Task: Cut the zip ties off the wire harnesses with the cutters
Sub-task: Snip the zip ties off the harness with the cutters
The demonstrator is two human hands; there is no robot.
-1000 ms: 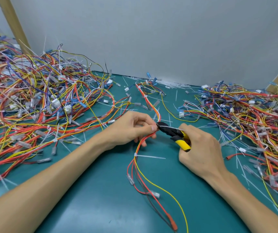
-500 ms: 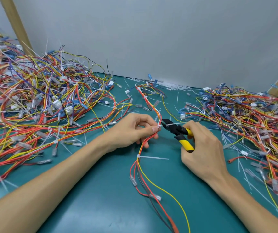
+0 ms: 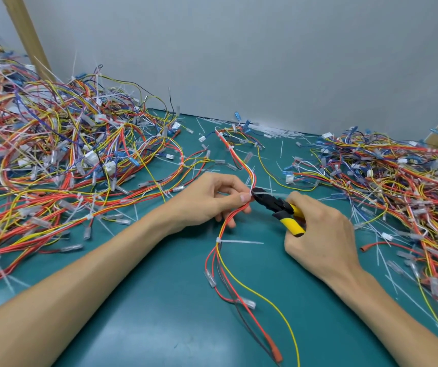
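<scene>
Between my hands the zip tie sat on the harness running away from me; my left hand pinched the harness beside it, and my right hand gripped the cutters, nose pointing left at it.

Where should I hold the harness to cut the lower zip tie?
Probably pinch the harness just above the lower zip tie, coming from the left: there the wires are bundled, below they fan apart, and its tail points right, toward the cutters.

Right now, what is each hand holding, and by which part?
The left hand pinches the harness beside a zip tie. The right hand holds the cutters by their yellow handles, tips at that tie.
</scene>
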